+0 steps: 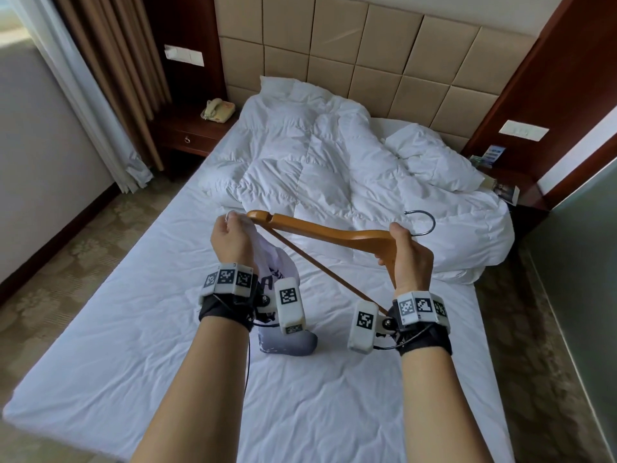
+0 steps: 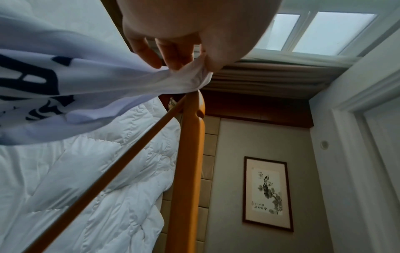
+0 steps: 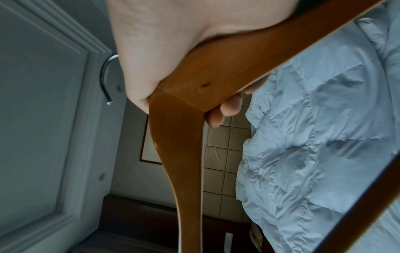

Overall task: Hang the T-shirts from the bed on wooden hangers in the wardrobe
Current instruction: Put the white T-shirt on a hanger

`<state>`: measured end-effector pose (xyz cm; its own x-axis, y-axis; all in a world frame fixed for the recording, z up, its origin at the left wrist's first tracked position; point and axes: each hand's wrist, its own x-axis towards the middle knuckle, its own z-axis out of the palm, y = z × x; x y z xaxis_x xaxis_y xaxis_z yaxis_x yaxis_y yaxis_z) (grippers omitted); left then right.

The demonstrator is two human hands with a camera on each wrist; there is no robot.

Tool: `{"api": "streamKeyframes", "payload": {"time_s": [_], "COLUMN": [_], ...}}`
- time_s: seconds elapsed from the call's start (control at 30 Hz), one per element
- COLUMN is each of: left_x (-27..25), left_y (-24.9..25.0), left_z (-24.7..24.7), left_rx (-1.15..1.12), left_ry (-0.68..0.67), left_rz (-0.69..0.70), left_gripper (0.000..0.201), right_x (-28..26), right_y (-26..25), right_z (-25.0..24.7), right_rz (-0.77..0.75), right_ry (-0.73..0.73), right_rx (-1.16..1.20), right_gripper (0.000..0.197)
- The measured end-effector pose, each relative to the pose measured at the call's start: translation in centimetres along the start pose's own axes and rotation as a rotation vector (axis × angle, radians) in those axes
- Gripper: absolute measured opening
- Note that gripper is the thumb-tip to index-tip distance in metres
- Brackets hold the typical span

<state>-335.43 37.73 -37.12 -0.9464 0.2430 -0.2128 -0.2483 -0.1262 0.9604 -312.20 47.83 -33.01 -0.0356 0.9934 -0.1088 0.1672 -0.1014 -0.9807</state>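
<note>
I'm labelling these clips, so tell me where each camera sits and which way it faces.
Head: on the head, facing forward and down at the bed; both forearms and hands show.
Left wrist: looks along the left hand, which pinches the T-shirt at the hanger tip.
Right wrist: looks along the right hand gripping the hanger's middle.
Shared: all three show hanger and duvet.

A tan padded headboard (image 1: 384,58) was seen at the far wall. Dark wood nightstands (image 1: 190,135) flanked it, the left bearing a telephone (image 1: 217,110). Brown and white curtains (image 1: 100,88) hung far left. Patterned carpet (image 1: 66,248) was noted. A framed picture (image 2: 267,193) was recorded.
</note>
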Motion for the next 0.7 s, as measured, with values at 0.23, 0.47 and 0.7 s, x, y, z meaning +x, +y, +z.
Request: {"api": "streamKeyframes", "payload": {"time_s": [0.23,0.47,0.7], "left_x": [0.4,0.8,0.8], "left_y": [1.3,2.0,2.7], "left_z": [-1.6,-3.6,-4.2], "left_rx": [-0.022,0.365,0.701], "left_ry": [0.062,-0.065,-0.181], "left_rz": [0.063,0.114,0.258], "left_gripper": [0.033,0.021,0.027], "right_x": [-1.1,-2.3,-2.7], "right_y": [-0.4,-0.6,-0.3], "right_z": [0.9,1.7,2.3], "right_rz": [-0.016,-0.060,-0.116], "right_ry": [-0.031,-0.054,-0.091], "right_rx": [-0.015,-0.015,-0.054], "right_gripper": [0.048,0.046,0.046]}}
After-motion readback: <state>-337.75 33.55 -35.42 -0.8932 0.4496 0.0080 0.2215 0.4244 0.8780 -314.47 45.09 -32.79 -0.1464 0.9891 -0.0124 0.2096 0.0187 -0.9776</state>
